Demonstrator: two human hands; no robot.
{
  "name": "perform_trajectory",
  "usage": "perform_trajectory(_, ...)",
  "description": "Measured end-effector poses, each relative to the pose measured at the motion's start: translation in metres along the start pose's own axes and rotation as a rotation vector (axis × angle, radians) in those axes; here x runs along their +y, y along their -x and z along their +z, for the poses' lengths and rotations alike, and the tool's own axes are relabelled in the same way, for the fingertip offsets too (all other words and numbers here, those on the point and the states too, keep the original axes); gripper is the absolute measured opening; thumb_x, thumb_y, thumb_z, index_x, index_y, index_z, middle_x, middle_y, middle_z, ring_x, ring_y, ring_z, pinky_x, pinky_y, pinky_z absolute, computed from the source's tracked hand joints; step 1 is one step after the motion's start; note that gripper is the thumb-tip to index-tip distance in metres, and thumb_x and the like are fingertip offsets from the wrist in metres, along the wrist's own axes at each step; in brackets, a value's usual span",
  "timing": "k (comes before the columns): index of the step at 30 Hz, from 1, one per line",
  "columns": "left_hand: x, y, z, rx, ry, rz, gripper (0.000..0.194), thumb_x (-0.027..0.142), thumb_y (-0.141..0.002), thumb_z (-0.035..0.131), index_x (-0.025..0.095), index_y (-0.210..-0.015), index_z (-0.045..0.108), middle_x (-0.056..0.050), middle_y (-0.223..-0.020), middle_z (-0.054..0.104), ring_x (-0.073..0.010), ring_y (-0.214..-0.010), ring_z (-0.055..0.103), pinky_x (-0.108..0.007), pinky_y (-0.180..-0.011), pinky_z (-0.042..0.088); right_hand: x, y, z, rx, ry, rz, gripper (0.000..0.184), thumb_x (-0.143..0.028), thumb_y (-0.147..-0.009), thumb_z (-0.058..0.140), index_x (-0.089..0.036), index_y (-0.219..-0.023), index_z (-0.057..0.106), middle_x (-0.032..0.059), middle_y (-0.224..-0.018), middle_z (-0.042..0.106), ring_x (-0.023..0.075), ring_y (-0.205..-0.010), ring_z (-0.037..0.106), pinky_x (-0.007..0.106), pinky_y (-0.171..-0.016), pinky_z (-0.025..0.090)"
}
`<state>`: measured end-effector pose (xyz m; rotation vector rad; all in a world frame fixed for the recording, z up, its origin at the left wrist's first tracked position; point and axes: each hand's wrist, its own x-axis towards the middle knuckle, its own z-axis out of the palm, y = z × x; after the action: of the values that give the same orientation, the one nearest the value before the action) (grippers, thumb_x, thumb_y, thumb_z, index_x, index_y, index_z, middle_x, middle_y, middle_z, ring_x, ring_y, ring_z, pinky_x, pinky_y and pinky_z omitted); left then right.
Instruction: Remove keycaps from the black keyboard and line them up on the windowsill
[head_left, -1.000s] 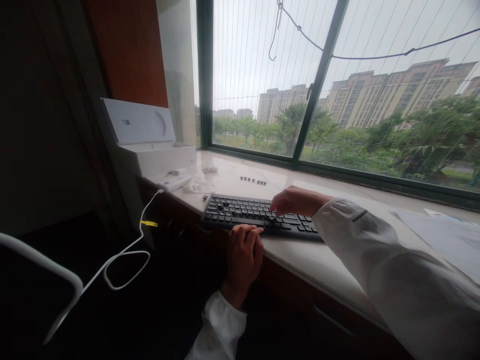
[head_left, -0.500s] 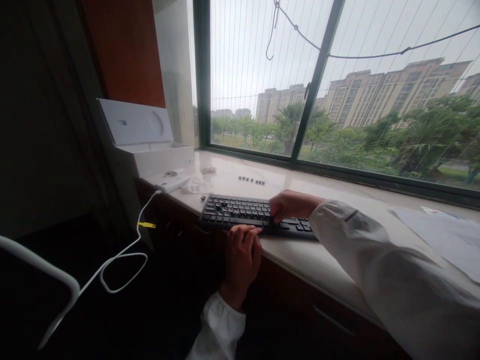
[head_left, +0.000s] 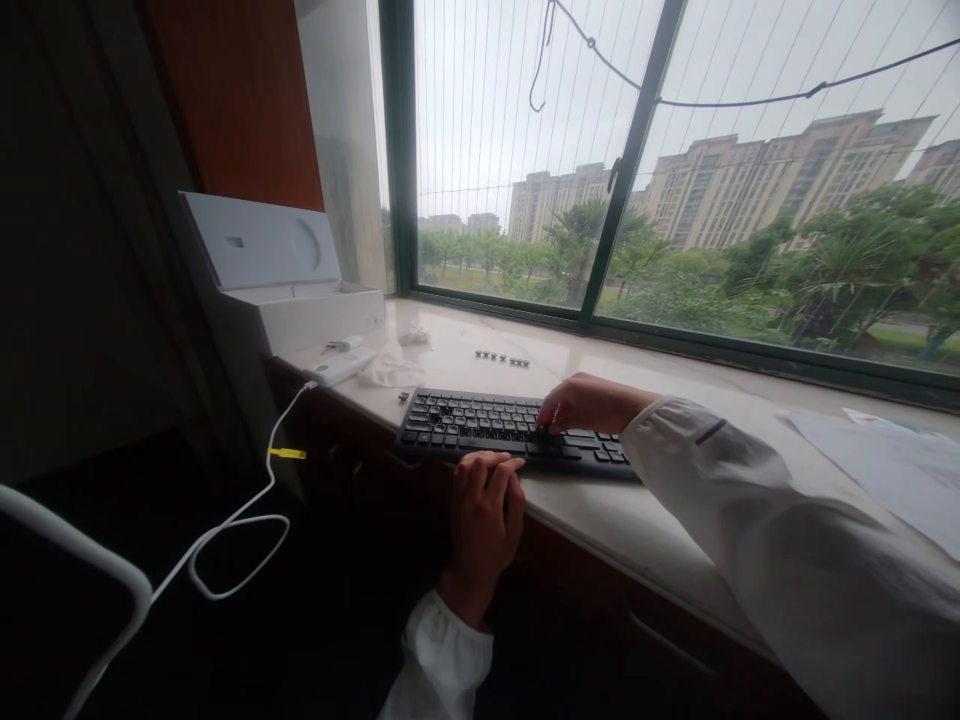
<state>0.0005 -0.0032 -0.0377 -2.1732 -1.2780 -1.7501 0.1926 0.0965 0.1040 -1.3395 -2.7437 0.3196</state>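
Observation:
A black keyboard [head_left: 480, 425] lies on the pale stone window sill [head_left: 645, 520]. My left hand [head_left: 484, 510] comes up from below, and its fingers curl over the keyboard's front edge and grip it. My right hand [head_left: 589, 402] rests on the keyboard's right half. Its fingertips are bunched in a pinch on a keycap in the lower rows, and the keycap is mostly hidden by the fingers. Both arms are in white sleeves. A short row of several loose dark keycaps [head_left: 502, 358] lies on the sill behind the keyboard.
An open white box [head_left: 300, 300] stands at the sill's left end. Beside it lie a white charger [head_left: 341, 365], whose cable [head_left: 240, 520] hangs down in a loop, and crumpled plastic wrap [head_left: 390, 372]. Papers [head_left: 885, 460] lie at the right, and a white chair rail [head_left: 90, 560] is at the lower left.
My right hand's fingertips shifted a little along the lower key rows and stay pinched. My left hand keeps its grip on the keyboard's edge. The view has drifted slightly.

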Motion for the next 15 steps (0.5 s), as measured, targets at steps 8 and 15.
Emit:
perform_trajectory(8, -0.002, 0.0, -0.001, -0.012, 0.031, 0.016, 0.024, 0.012, -0.091, 0.047, 0.021, -0.107, 0.063, -0.007, -0.105, 0.061, -0.022, -0.107, 0.052, -0.041, -0.098, 0.042, -0.002, 0.003, -0.005, -0.026, 0.172, -0.102, 0.024, -0.016, -0.076, 0.064, -0.019, -0.096, 0.077, 0.0044, -0.081, 0.074, 0.0144, -0.073, 0.066, 0.022, -0.069, 0.046)
perform_trajectory(15, -0.003, -0.001, -0.001, -0.014, 0.033, 0.023, 0.024, 0.012, -0.09, 0.048, 0.022, -0.106, 0.062, -0.007, -0.106, 0.062, -0.0217, -0.106, 0.053, -0.042, -0.098, 0.043, -0.015, 0.008, -0.009, -0.044, 0.05, -0.088, 0.024, -0.024, -0.082, 0.063, -0.013, -0.101, 0.073, 0.0083, -0.084, 0.073, 0.0161, -0.075, 0.066, 0.024, -0.07, 0.046)
